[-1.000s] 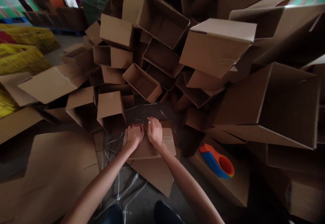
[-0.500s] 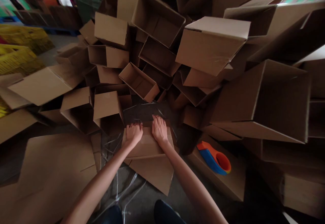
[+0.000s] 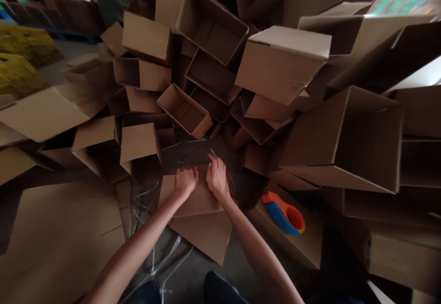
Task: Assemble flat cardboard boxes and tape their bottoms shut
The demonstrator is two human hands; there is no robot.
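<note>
A brown cardboard box (image 3: 200, 200) lies low in front of me, with one flap (image 3: 206, 235) spread toward my feet. On its upper panel, near the far edge, is my left hand (image 3: 186, 182), its fingers bent over and their tips hidden. Close beside it, my right hand (image 3: 217, 179) is curled over the same far edge, one finger pointing forward. Both hands touch the cardboard. To the right, an orange and blue tape dispenser (image 3: 284, 214) rests on another cardboard box (image 3: 312, 244).
Many open cardboard boxes (image 3: 213, 28) are heaped ahead and on both sides. A large open box (image 3: 310, 134) stands at right. Flat cardboard (image 3: 65, 230) lies at left. White strings (image 3: 165, 260) trail over the floor near my feet. Yellow crates (image 3: 20, 74) stand at far left.
My left hand has slid right along the box's far edge, closer to my right hand. The right hand stays at the same edge. The view has shifted slightly to the right.
</note>
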